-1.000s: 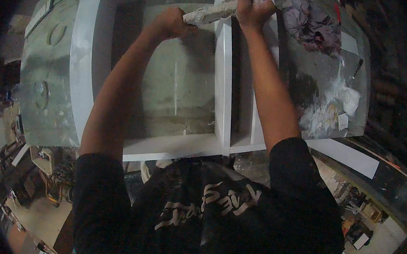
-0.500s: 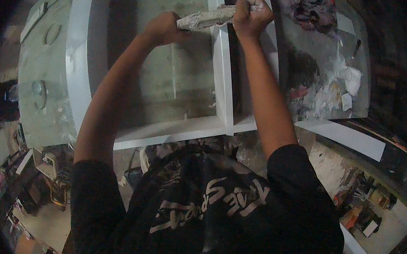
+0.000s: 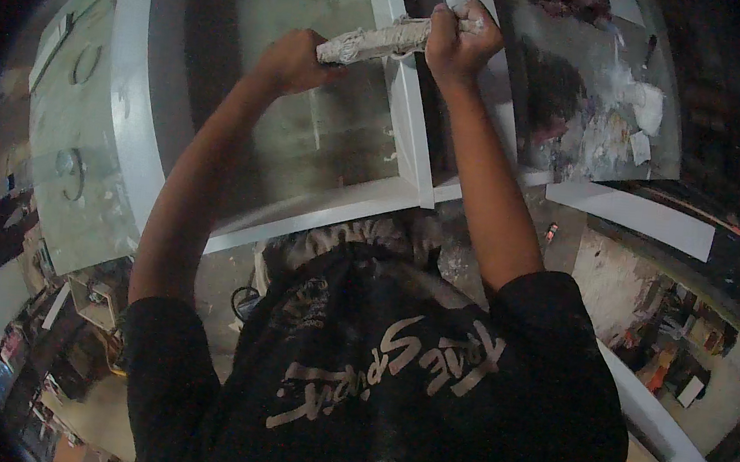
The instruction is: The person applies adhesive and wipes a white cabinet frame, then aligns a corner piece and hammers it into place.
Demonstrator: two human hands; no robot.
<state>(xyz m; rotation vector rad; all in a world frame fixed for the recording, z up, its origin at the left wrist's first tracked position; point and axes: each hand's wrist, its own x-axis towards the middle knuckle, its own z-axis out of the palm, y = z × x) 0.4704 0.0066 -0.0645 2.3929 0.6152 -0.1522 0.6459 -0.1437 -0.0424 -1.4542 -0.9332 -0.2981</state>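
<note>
My left hand (image 3: 294, 60) and my right hand (image 3: 461, 46) are closed on opposite ends of a long, off-white, rough-surfaced piece (image 3: 375, 43). Ragged edges and strands show along it, like a rolled or wrapped rag; its exact kind is unclear. It spans above a white open frame (image 3: 411, 132) made of flat boards, crossing over one of its inner dividers. Both arms are stretched forward, with the right hand slightly farther away. My fingers hide the two ends of the piece.
The frame lies on a pale green tabletop (image 3: 47, 164). White powder or paste smears (image 3: 609, 107) and a dark purple cloth (image 3: 579, 0) are on the right part. A loose white board (image 3: 634, 219) lies near the right edge. Cluttered shelves (image 3: 689, 342) stand lower right.
My view has shifted a little, so the frame sits higher in it. Both hands keep their hold, and the off-white piece looks slightly turned between them.
</note>
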